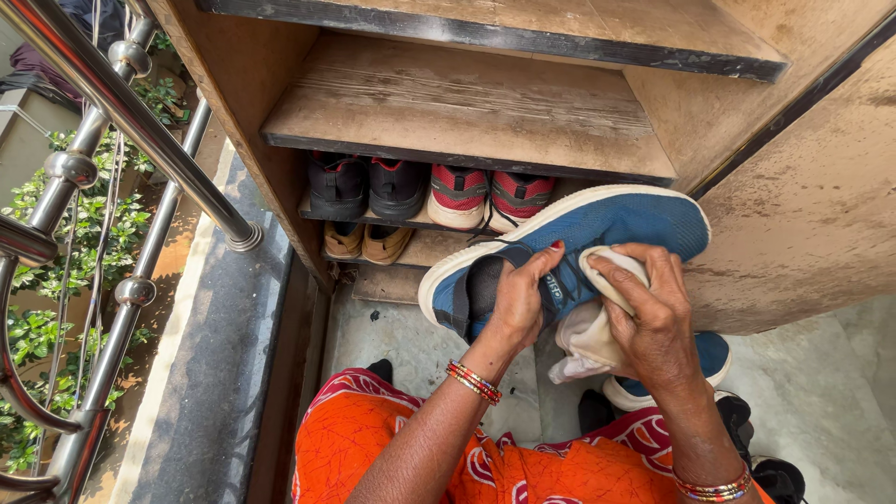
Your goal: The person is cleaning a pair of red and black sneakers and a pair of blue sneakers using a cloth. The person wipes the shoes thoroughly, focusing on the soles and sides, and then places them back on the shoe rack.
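A blue sneaker (pixel 607 224) with a white sole is held up in front of a wooden shoe rack, lying on its side with the toe pointing right. My left hand (pixel 518 303) grips it at the heel opening, thumb on the upper. My right hand (pixel 649 313) presses a crumpled white cloth (pixel 588 341) against the sneaker's side. A second blue sneaker (pixel 714 359) lies on the floor below, partly hidden by my right hand.
The wooden rack (pixel 467 112) holds black shoes (pixel 364 187), red-and-grey shoes (pixel 490 196) and tan shoes (pixel 364 243) on lower shelves. A steel railing (pixel 121 103) with plants beyond runs along the left. Black footwear (pixel 765 467) lies at bottom right.
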